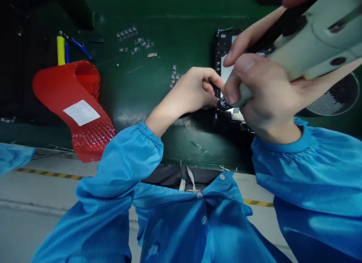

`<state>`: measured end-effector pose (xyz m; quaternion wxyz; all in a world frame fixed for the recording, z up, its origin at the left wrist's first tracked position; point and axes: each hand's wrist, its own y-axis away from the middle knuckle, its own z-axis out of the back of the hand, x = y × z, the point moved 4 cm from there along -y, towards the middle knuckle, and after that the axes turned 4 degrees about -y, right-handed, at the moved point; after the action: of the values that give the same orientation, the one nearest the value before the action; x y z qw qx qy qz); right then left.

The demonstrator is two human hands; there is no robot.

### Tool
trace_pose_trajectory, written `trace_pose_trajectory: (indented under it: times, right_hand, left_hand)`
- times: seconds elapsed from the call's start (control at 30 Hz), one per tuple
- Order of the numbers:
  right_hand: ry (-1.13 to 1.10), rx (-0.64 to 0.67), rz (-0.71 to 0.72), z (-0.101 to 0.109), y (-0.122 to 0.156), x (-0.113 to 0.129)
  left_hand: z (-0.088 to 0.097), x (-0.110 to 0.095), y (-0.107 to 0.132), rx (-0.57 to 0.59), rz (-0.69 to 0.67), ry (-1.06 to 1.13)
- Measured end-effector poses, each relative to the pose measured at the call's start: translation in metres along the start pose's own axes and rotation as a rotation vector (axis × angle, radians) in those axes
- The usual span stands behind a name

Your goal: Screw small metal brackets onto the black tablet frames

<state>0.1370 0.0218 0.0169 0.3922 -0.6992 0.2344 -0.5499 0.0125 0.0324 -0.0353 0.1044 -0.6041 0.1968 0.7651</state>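
Observation:
My right hand (271, 93) is wrapped round the front of a pale electric screwdriver (305, 40), which slants down to the left. Its dark tip is at the near-left part of an opened black electronic device (219, 59) with white and metallic parts inside. Beside that tip, my left hand (192, 87) is closed at the device's left edge, fingers curled and thumb close to the bit. Whatever those fingers pinch is hidden. Another hand's finger (246, 40) reaches over the device from behind the screwdriver; the hands and tool cover much of the device.
Small circuit pieces (127, 34) lie at the back of the green table (158, 93), with more (174, 74) by my left hand. A red bubble-wrap pouch (68, 89) with a white label holds yellow- and blue-handled tools (60, 50). A round clear dish (336, 99) is at right.

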Motion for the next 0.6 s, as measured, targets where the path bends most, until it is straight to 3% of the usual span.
trace_pose_trajectory:
  times: [0.17,0.33,0.5,0.6]
  right_hand:
    - [0.011,0.002,0.027,0.0033,0.0003,-0.0059]
    - [0.075,-0.036,-0.056,-0.001,-0.0026,-0.003]
    - [0.049,0.085,0.005,-0.0056,-0.0079,-0.0006]
    - [0.1,0.084,-0.063,-0.0015,-0.0048,-0.0043]
  left_hand:
    - [0.0009,0.0016,0.0005,-0.011,-0.012,-0.005]
    - [0.0001,0.0016,0.0012,-0.02,-0.004,-0.009]
    - [0.0002,0.0035,0.0017,-0.044,-0.016,-0.027]
    - [0.0021,0.0061,-0.0006,-0.046,-0.046,-0.019]
